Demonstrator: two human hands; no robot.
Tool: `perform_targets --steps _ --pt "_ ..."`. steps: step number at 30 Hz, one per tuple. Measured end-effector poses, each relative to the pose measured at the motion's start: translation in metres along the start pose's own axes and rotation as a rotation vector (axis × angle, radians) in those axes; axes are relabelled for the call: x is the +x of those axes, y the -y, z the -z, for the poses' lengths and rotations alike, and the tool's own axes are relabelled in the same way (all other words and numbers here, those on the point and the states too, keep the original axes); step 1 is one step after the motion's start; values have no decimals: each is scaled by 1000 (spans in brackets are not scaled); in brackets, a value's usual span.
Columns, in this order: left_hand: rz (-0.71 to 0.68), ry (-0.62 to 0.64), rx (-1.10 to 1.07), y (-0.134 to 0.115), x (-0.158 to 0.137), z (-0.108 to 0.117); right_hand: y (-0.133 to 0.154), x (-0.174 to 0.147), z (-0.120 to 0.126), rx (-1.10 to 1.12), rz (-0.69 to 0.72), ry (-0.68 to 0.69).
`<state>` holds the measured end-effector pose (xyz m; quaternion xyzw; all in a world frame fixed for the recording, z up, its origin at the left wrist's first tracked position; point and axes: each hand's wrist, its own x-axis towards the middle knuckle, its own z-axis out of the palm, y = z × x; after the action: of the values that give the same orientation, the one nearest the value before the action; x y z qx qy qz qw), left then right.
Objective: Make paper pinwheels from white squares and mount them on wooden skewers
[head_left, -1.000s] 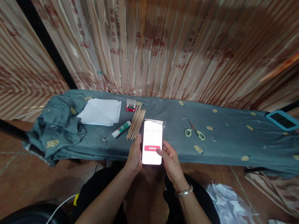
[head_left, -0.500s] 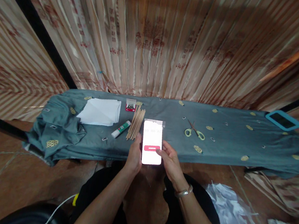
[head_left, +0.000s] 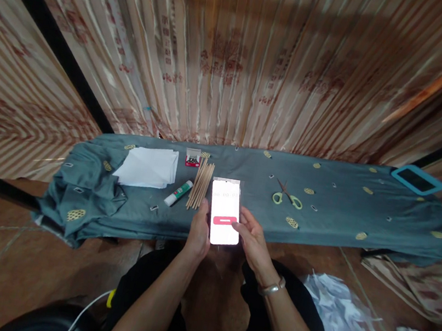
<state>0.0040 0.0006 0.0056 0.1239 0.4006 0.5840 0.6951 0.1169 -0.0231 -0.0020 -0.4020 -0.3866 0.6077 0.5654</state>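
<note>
A smartphone (head_left: 222, 234) with a bright white screen stands between my hands, showing a row of timer digits and a red button. My left hand (head_left: 198, 232) is closed around its left edge, thumb along the side. On the other edge is my right hand (head_left: 254, 241), fingers curled at the phone's side and thumb on the screen by the red button. Just beyond my left hand lie several thin wooden sticks (head_left: 200, 185). Beside them are a green and white glue stick (head_left: 178, 193) and a small red open box (head_left: 193, 158) of metal pieces, their kind unclear.
The bench wears a green cloth (head_left: 246, 164). White paper sheets (head_left: 148, 167) lie at its left, green-handled scissors (head_left: 287, 195) right of the phone, and a blue-framed tablet-like object (head_left: 417, 179) at the far right. A plastic bag of white scraps (head_left: 342, 322) rests on the floor.
The timer digits on the phone screen have changed. Both hands keep their hold, and the view has shifted very slightly.
</note>
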Motion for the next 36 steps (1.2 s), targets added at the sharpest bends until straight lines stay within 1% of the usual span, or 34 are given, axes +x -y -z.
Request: perform_targets --steps 3,7,9,12,14,19,24,28,32,36 --pt "-12 22 -41 -2 0 -1 -1 1 2 -18 0 -61" --pt "-41 41 -47 -6 0 -4 -6 0 5 -171 26 -78" --pt "-48 52 -47 -9 1 -6 -8 -2 6 -310 68 -108" --pt "-78 78 -76 -12 3 -10 -9 -6 4 -583 132 -207" --pt "-92 88 -86 -12 5 -12 -9 -9 0 -737 167 -250" --pt "-70 97 -91 -9 9 -17 -12 -13 -8 -986 270 -282" --pt "-34 125 -80 -5 11 -25 -11 -10 -10 -1089 328 -341" --pt "-12 143 -105 3 11 -33 -3 -10 -8 -1126 330 -426" --pt "62 197 -110 16 7 -43 2 -14 2 -1143 300 -497" --pt "109 219 -79 27 2 -52 0 -21 17 -1149 306 -555"
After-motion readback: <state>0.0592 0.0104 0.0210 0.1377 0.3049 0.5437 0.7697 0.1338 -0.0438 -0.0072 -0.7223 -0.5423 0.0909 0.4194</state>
